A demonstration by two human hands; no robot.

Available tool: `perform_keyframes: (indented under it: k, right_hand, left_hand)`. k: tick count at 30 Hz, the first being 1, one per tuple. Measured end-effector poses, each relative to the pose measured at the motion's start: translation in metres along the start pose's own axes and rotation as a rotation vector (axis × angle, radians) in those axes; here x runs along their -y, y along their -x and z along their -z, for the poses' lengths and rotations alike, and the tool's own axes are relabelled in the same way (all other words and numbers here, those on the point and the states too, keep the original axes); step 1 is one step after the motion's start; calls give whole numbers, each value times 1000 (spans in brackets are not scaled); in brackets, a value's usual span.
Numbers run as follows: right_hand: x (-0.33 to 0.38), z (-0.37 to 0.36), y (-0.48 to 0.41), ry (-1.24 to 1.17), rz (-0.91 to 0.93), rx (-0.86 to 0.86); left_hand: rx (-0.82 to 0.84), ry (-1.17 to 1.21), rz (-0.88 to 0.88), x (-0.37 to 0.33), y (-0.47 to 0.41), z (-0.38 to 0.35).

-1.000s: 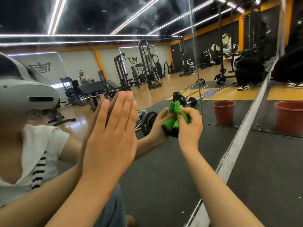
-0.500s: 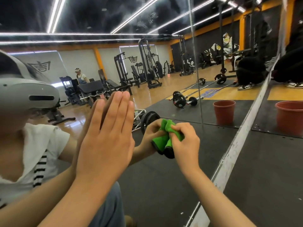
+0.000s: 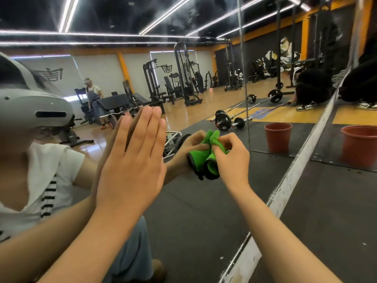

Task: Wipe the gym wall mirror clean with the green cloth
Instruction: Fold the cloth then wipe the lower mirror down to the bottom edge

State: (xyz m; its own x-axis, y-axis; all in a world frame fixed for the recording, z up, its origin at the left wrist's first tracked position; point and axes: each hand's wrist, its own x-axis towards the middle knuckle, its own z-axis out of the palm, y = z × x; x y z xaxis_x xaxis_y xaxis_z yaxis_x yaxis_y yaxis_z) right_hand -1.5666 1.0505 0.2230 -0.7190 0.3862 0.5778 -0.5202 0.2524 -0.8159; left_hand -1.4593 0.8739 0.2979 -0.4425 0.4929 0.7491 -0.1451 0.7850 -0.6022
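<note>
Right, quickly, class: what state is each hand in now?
Left hand: open, fingers straight, flat against the mirror.
Right hand: closed, gripping the cloth.

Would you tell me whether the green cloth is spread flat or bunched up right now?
Bunched up: the green cloth is crumpled into a wad with folded edges, pinched in the curled fingers of the right hand.

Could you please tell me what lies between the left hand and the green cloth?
In the head view, only bare mirror lies between the left hand and the green cloth; it shows just reflections.
</note>
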Motion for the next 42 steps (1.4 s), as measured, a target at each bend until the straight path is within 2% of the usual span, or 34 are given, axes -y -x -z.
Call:
perform_keyframes:
  k: [7,13,19,26,31,36,40,42]
  right_hand:
    - [7,3,28,-194,-89,1]
    - [4,-3,11,-119,-105,-16]
    - [11,-9,11,-48,-42,-87]
    - [11,4,-15,11,-61,-48]
    - [-3,-3,31,19,15,17]
    - [8,-3,-25,49,55,-128]
    - [-7,-5,25,58,102,-16]
    - [-7,-3,18,81,126,-30]
  left_hand:
    - [-8,0,2,0,0,-2]
    - [-13,-14,2,0,0,-5]
    - [-19,-20,2,-1,1,-5]
    - [-18,-24,9,-1,1,-6]
    - [-23,-26,24,0,2,-7]
    - [-23,-50,7,-1,1,-7]
    - [-30,-59,19,0,2,-7]
    - [-23,-75,12,-1,2,-6]
